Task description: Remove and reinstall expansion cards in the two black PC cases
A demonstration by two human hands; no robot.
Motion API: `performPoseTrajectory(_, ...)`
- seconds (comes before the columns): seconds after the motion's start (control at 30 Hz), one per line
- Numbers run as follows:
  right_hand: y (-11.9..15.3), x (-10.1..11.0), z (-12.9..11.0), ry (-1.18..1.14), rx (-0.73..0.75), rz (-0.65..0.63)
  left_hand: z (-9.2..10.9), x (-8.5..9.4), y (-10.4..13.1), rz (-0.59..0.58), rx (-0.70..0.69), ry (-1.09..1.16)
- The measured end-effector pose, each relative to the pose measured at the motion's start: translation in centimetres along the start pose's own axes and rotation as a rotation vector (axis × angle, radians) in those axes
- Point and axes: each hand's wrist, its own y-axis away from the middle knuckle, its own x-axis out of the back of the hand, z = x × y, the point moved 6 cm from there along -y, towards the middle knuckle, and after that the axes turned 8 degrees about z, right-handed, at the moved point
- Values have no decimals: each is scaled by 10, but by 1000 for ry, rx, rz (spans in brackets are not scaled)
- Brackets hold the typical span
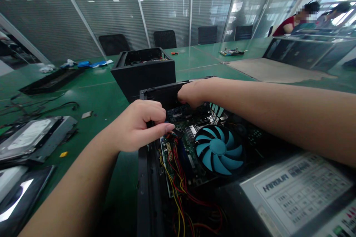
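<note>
An open black computer case (pixel 143 192) lies before me, with a motherboard inside. My left hand (pixel 147 122) is over its left edge, fingers curled and thumb stretched along them, close to a dark cable end above the board; what it grips is hidden. Deep at the far side of the case, my right hand (pixel 193 94) is closed, its fingertips out of sight near the board. A CPU fan with light-blue blades (pixel 218 148) sits between my arms. Red and yellow cables (pixel 176 177) run down the left side of the board. A labelled power supply (pixel 300 189) fills the near right.
Behind stands a second black case (pixel 144 68). Drives in metal brackets (pixel 30 137) and loose cables (pixel 39 109) lie at left. A screwdriver (pixel 177 53), a circuit board (pixel 232 52) and a cardboard sheet (pixel 278 70) are farther back. People sit at far right.
</note>
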Motion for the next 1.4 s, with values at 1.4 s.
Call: performPoseTrajectory(1.4,10,12,-12,-371,365,3,-1,-1,1,5,21,-19)
